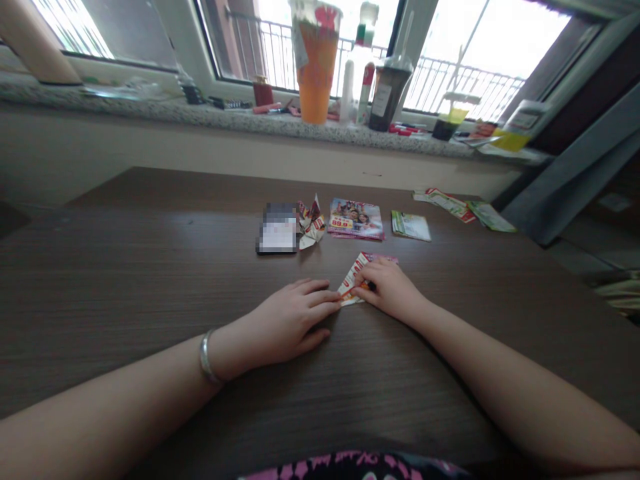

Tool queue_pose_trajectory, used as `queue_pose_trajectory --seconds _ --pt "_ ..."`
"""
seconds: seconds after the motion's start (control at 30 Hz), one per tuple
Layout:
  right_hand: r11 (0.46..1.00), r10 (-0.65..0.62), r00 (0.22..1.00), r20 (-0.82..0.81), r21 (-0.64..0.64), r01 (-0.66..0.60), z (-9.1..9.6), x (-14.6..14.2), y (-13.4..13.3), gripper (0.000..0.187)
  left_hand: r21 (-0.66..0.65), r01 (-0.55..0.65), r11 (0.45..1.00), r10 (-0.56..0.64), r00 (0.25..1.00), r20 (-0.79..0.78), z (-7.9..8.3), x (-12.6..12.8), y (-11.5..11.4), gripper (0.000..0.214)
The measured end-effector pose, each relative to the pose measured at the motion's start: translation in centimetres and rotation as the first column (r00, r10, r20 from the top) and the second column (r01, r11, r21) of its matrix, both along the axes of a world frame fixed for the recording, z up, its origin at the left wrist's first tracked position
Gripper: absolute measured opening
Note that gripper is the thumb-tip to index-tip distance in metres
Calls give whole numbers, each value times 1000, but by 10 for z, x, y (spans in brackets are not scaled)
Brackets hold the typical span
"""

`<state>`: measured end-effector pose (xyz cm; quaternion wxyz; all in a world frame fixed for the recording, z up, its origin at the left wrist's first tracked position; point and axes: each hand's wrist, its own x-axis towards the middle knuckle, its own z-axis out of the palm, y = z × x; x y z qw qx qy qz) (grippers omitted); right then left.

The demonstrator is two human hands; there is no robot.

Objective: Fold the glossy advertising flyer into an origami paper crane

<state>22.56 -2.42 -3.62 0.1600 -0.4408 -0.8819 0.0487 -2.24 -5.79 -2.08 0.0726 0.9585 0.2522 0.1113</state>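
On the dark wooden table lies a folded printed paper (354, 272), white with red and orange print and a pink edge at the top. My right hand (386, 283) is on it, fingers curled and thumb tucked in over the paper, covering much of it. My left hand (305, 313) lies flat on the table with the fingers stretched out. Its fingertips touch the paper's lower left corner. A silver bangle (206, 357) circles my left wrist.
Behind my hands are a blurred-out flat device (277, 230), a crumpled folded paper piece (313, 230), a stack of flyers (356, 220), green-white cards (411, 226) and paper strips (450, 203). An orange drink cup (317, 73) and bottles stand on the windowsill (225, 119).
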Motion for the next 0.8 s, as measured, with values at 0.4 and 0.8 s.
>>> queue_pose_trajectory --seconds 0.4,0.8 --pt "999 23 999 -30 -26 -24 -1 4 0 14 8 30 1000 -30 999 24 5 -1 2 34" --pt "1000 26 1000 -15 -10 -26 0 7 -3 16 -13 67 998 -65 992 104 8 -3 6 19"
